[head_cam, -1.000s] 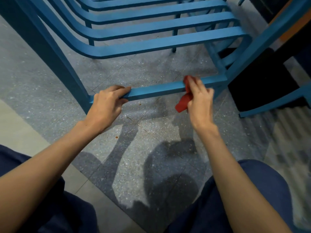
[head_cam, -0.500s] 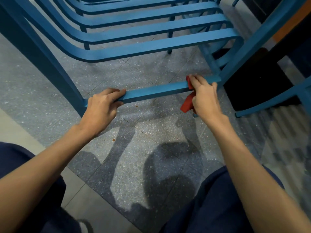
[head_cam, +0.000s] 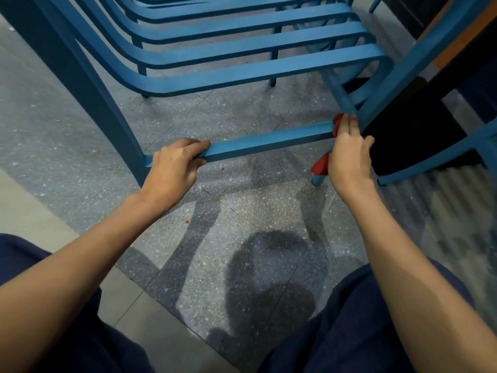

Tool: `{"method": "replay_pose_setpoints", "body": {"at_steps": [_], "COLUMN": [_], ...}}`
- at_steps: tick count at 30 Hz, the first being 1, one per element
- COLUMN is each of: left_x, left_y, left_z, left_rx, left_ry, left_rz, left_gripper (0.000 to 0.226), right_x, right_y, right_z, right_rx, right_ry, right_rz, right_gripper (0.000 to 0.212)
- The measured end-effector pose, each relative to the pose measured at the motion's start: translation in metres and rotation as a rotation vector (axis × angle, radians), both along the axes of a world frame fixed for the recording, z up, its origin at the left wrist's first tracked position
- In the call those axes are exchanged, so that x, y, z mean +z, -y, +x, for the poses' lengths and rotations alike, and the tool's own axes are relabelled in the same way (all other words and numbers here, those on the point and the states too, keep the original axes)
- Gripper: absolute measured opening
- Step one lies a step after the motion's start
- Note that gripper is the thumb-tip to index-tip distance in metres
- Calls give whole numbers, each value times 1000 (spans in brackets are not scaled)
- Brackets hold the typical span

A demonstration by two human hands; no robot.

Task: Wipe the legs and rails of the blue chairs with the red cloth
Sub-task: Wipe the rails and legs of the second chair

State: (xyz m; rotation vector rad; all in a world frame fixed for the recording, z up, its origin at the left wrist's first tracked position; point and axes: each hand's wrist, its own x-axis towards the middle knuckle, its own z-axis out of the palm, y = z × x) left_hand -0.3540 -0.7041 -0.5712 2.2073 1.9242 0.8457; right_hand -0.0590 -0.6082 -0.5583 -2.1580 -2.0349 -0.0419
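Observation:
A low blue rail (head_cam: 269, 142) runs between two legs of the nearest blue chair. My left hand (head_cam: 176, 165) grips the rail's left end, close to the thick left leg (head_cam: 88, 95). My right hand (head_cam: 348, 154) is closed around the red cloth (head_cam: 321, 165) and presses it on the rail's right end, where the rail meets the right leg (head_cam: 403, 76). Only a red tail below my palm and a red edge by my fingertips show. Curved blue seat slats (head_cam: 242, 74) hang above the rail.
Speckled grey floor tiles (head_cam: 228, 211) lie under the chair, with a few brown crumbs. More blue chair legs (head_cam: 430, 162) stand to the right beside a dark furniture base (head_cam: 419, 135). My knees in dark blue trousers fill the bottom corners.
My right hand has slid the red cloth rightward along the rail, from near its middle to the joint with the right leg. My left hand has kept its grip on the left end.

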Motion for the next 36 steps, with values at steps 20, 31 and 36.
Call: {"method": "replay_pose_setpoints", "body": {"at_steps": [20, 31, 36], "left_x": [0, 1, 2], "left_y": [1, 0, 1], "left_z": [0, 1, 2], "left_rx": [22, 31, 26], "left_ry": [6, 7, 2], "left_rz": [-21, -31, -33], "left_gripper": [36, 37, 37], "right_x": [14, -17, -26], "right_y": [2, -9, 31], "right_z": [31, -2, -37], "right_rx": [137, 4, 167], "right_ry": [-77, -426, -471], "right_rz": [179, 272, 187], "right_gripper": [38, 51, 48]}}
